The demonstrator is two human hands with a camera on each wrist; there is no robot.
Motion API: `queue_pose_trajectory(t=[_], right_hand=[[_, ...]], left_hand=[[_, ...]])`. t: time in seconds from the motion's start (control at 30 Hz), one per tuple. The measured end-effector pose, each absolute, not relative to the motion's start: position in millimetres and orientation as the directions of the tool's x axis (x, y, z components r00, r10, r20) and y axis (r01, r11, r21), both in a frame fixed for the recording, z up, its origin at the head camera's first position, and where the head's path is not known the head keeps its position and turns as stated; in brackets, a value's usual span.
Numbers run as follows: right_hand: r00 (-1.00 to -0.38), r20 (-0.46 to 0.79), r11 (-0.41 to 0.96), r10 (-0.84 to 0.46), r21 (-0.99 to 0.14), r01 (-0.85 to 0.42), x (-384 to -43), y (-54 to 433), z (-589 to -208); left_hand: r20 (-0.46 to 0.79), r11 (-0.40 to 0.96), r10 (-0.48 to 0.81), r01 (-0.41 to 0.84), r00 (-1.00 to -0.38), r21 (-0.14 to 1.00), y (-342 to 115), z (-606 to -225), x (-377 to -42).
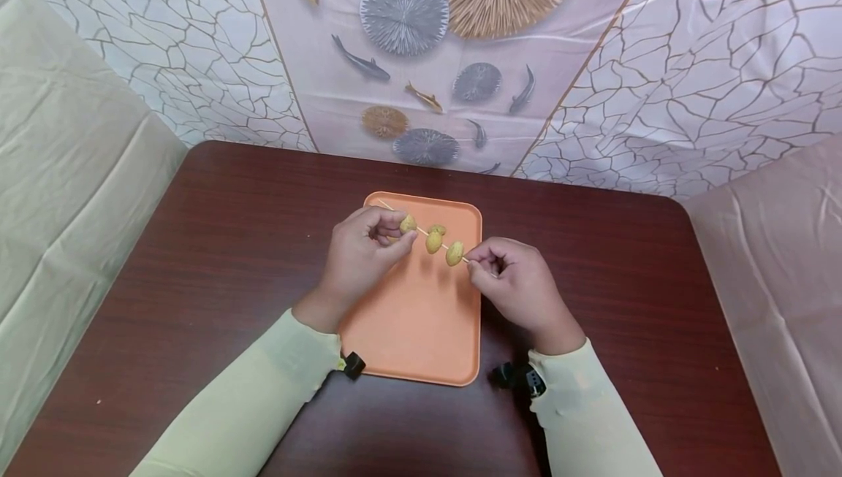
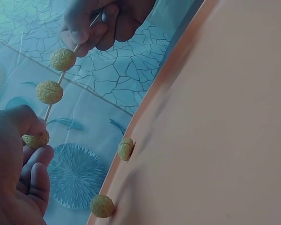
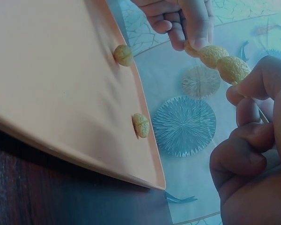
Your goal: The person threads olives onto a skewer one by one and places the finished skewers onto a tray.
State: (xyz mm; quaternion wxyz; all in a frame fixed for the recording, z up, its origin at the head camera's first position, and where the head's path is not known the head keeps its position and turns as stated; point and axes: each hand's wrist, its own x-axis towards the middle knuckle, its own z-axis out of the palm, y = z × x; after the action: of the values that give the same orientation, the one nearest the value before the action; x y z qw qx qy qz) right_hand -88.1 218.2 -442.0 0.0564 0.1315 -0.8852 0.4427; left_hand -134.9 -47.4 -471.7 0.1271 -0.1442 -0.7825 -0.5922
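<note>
A thin wooden skewer (image 1: 422, 231) slants above the orange tray (image 1: 421, 331), carrying three wrinkled yellow balls whose exact kind I cannot tell. My left hand (image 1: 365, 250) pinches the far ball (image 1: 408, 224) between thumb and fingers. The middle ball (image 2: 49, 92) and the near ball (image 1: 454, 253) sit apart from it along the stick. By the near end, my right hand (image 1: 520, 283) grips the skewer just beyond the near ball; its fingers (image 3: 243, 154) are curled. The skewer's tip in my right hand is mostly hidden.
Two loose yellow balls lie on the tray beside its rim: one ball (image 2: 126, 149) and another ball (image 2: 102, 206). The tray rests on a dark wooden table (image 1: 250, 243). Patterned cloth (image 1: 408, 97) hangs behind the table, with plain cloth at both sides.
</note>
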Motion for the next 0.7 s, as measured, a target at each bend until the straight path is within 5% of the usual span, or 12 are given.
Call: queue_pose_trajectory(t=[0.7], right_hand=[[-0.959,0.215,0.572,-0.183,-0.770,-0.281,-89.4,218.7,-443.1]], left_hand=[[0.425,0.309,0.110,0.438,-0.898,0.844,-41.9,-470.8,-129.3]])
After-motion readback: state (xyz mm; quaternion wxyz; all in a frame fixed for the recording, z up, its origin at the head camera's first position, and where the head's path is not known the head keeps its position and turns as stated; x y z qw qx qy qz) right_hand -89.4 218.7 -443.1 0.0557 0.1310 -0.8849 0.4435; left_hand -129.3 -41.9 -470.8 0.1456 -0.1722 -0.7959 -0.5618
